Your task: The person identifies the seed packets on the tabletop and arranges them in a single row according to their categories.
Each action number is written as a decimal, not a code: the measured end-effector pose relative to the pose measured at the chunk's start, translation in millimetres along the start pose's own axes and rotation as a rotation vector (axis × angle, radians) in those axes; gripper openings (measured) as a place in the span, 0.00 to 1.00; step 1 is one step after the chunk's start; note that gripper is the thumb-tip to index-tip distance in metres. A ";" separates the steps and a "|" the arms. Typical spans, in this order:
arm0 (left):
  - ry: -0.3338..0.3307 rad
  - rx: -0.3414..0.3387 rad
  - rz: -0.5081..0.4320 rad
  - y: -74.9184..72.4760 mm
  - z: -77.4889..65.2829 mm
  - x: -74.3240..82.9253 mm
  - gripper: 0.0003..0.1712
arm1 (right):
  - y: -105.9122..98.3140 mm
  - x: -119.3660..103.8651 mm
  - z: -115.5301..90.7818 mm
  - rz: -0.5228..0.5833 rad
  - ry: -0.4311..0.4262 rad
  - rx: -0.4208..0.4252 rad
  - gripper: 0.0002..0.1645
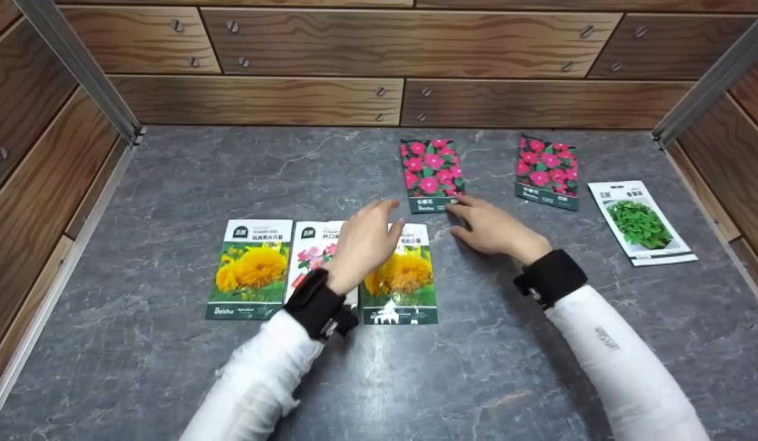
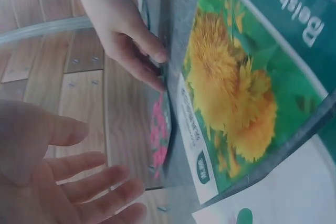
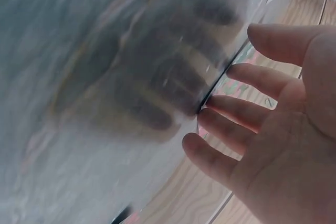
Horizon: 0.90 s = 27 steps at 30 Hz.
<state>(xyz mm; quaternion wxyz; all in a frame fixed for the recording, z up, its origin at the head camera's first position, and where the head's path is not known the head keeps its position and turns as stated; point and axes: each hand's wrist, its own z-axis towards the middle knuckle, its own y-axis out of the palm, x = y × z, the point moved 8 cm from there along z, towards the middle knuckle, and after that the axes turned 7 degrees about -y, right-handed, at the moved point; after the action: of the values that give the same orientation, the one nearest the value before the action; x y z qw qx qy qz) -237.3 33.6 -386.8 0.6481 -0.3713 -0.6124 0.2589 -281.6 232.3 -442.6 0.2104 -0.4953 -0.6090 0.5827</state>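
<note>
My right hand (image 1: 492, 228) reaches over the table, its fingertips touching the bottom right corner of a seed packet with pink flowers (image 1: 432, 166). The right wrist view shows its fingers (image 3: 236, 111) spread and loosely bent at the packet's dark edge. My left hand (image 1: 363, 242) hovers above a row of packets, holding nothing; its fingers (image 2: 100, 192) are extended in the left wrist view. Under and beside it lie a yellow sunflower packet (image 1: 406, 278), a partly hidden packet with light pink flowers (image 1: 311, 254), and another yellow sunflower packet (image 1: 251, 272) at the row's left end.
A second pink-flower packet (image 1: 547, 171) lies at the back right. Further right, a white packet with green leaves (image 1: 642, 223) lies slanted. Wood-patterned panels (image 1: 354, 46) wall the grey marbled table (image 1: 140, 367) at the back and sides.
</note>
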 end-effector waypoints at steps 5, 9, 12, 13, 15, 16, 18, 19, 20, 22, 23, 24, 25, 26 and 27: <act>-0.052 -0.048 -0.022 8.9 24.3 1.9 0.25 | 0.9 -3.6 4.9 -0.008 0.002 0.018 0.35; -0.097 -0.056 -0.023 15.5 41.9 2.1 0.27 | 1.6 -6.9 8.0 -0.023 -0.011 0.034 0.34; -0.134 -0.042 -0.020 20.2 50.7 -1.4 0.26 | 2.2 -9.2 9.2 -0.022 -0.019 0.047 0.34; -0.147 -0.037 -0.022 21.5 53.1 -3.2 0.26 | 2.3 -9.9 9.9 -0.018 -0.020 0.051 0.33; -0.174 -0.032 -0.029 24.5 56.1 -6.7 0.25 | 2.3 -11.2 10.4 -0.004 -0.023 0.061 0.33; -0.184 -0.035 -0.033 26.1 57.0 -8.0 0.24 | 2.3 -11.7 10.4 0.005 -0.023 0.064 0.33; -0.207 -0.051 -0.034 30.1 58.1 -9.9 0.21 | 2.8 -12.2 10.5 0.016 -0.025 0.072 0.32; -0.215 -0.059 -0.030 31.9 58.6 -10.2 0.18 | 2.9 -12.4 10.3 0.020 -0.027 0.076 0.32; -0.223 -0.069 -0.027 33.6 59.1 -10.2 0.15 | 2.8 -12.7 10.3 0.023 -0.030 0.082 0.31; -0.235 -0.078 -0.016 35.7 60.7 -9.9 0.14 | 2.3 -13.1 10.3 0.026 -0.033 0.090 0.31; -0.240 -0.074 -0.010 36.1 61.8 -9.7 0.16 | 1.9 -13.5 10.5 0.025 -0.036 0.095 0.31; -0.247 -0.065 -0.009 36.0 63.2 -9.7 0.18 | 1.5 -13.9 10.6 0.025 -0.039 0.099 0.31; -0.255 -0.056 -0.012 35.6 64.5 -9.7 0.20 | 1.0 -14.2 10.6 0.025 -0.041 0.103 0.31; -0.266 -0.046 -0.023 35.9 65.6 -10.1 0.20 | 0.7 -14.5 10.5 0.024 -0.044 0.108 0.31; -0.279 -0.028 -0.046 35.4 66.4 -10.4 0.18 | 0.5 -14.6 10.4 0.024 -0.047 0.113 0.31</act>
<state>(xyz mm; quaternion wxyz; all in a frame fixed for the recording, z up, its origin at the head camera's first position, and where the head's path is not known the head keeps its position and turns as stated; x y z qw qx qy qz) -299.8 57.2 -423.1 0.5572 -0.3266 -0.7085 0.2843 -283.9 214.6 -440.9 0.2166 -0.4759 -0.5740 0.6302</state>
